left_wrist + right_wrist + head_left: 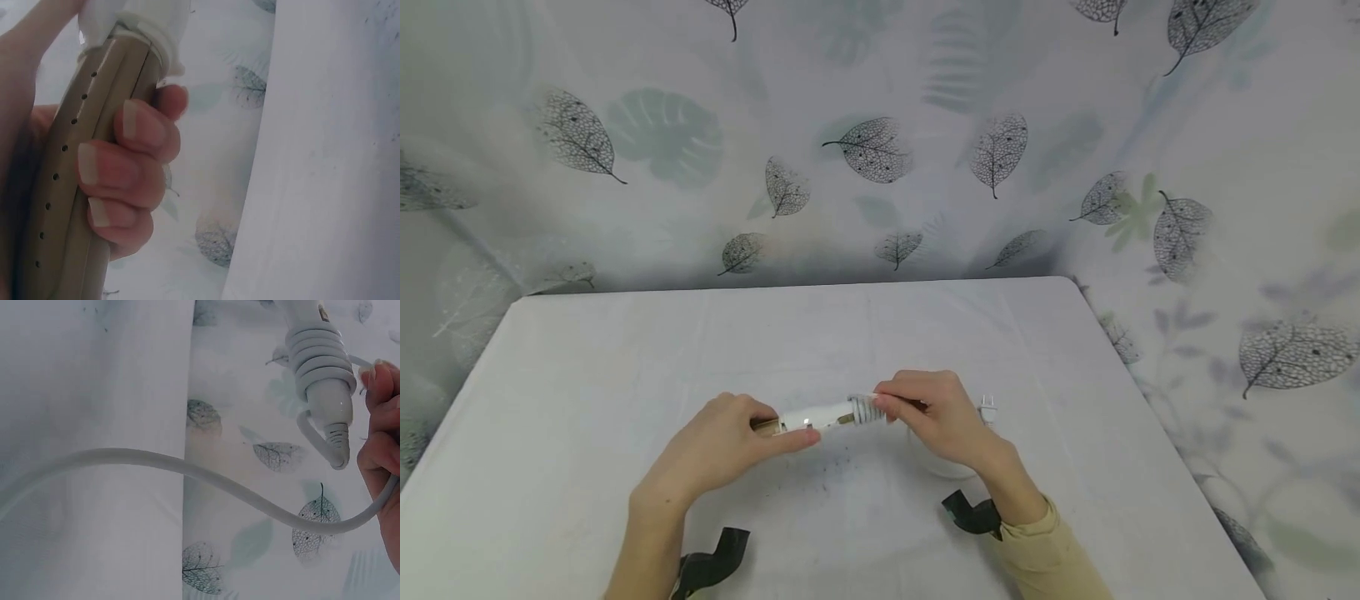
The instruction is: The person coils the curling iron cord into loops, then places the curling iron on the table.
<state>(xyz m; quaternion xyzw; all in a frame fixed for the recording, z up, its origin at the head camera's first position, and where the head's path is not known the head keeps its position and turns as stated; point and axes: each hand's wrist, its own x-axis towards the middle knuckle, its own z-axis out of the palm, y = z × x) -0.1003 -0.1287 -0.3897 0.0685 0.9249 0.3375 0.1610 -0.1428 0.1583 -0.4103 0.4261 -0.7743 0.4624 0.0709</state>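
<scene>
A white hair styling iron (820, 416) with a gold-brown barrel (94, 144) is held above the table, lying roughly sideways in the head view. A row of small holes runs along the barrel. My left hand (718, 446) grips the barrel, fingers curled round it and thumb along the white body. Several turns of the white power cord (322, 359) circle the handle's end. There my right hand (936, 417) pinches the cord between thumb and fingers, and in the right wrist view a loose length curves away from it.
The cord's two-pin plug (987, 410) shows just beyond my right hand, and a loop of loose cord (951, 475) lies below that hand. Small dark specks (825, 475) dot the white table (625, 358). Leaf-patterned cloth (850, 83) hangs behind and to the sides.
</scene>
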